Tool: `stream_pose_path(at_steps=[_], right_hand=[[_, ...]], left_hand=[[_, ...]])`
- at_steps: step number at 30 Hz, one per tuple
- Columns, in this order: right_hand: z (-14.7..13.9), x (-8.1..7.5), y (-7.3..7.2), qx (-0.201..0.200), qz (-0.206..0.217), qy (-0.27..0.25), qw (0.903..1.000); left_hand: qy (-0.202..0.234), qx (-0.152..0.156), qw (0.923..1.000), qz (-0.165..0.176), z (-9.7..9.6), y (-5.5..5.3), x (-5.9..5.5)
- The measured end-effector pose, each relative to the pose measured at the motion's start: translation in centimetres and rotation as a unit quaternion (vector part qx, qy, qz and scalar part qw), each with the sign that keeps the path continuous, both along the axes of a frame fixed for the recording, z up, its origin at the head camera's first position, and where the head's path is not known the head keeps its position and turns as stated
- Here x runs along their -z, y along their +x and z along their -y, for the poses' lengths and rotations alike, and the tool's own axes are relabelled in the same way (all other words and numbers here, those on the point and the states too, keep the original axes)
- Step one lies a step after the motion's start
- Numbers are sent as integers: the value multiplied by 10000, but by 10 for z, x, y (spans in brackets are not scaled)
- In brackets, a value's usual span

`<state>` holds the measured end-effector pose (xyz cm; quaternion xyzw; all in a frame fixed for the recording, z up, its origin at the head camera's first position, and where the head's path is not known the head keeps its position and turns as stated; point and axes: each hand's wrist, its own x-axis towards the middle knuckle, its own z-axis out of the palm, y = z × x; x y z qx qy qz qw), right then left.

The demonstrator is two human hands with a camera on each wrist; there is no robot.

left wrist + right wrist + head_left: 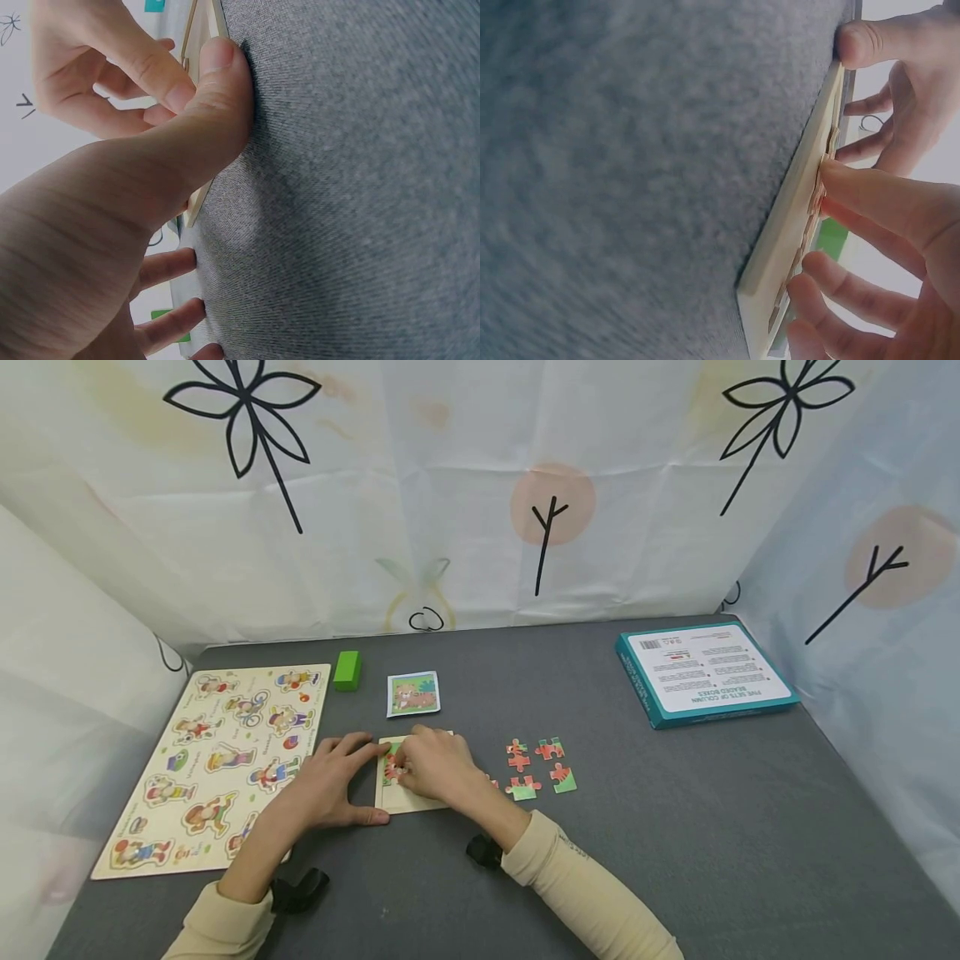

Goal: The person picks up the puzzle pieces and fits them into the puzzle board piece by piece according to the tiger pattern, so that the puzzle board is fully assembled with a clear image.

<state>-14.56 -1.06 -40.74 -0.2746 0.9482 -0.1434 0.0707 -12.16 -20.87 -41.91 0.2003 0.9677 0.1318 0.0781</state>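
Observation:
A small wooden puzzle tray (411, 803) lies flat in front of me, with red and green jigsaw pieces (390, 768) set in its left part. My left hand (330, 785) spreads its fingers around the tray's left side; its thumb (217, 82) presses the near corner. Over the tray, my right hand (435, 766) pinches a jigsaw piece (817, 196) between thumb and index finger, low against the surface. That hand hides most of the tray's middle and right. Several loose jigsaw pieces (522, 788) lie to the right of it.
A picture card (413, 695) lies behind the tray, and a green block (347, 671) stands beside it. On the left is a large wooden board with cartoon figures (258, 739). At the back right sits a teal and white box (708, 672). White printed cloth (465, 568) encloses the grey table.

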Motion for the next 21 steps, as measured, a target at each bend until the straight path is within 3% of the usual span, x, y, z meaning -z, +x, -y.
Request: stream_pose_path(at_steps=[9,21], right_hand=[[2,-1,2,-79,-36,256,9996],[-3,0,-1,33,217,-47,9997]], left_hand=[[12,37,10000,-75,0,-1,1],[-1,42,10000,-17,0,0,-1]])
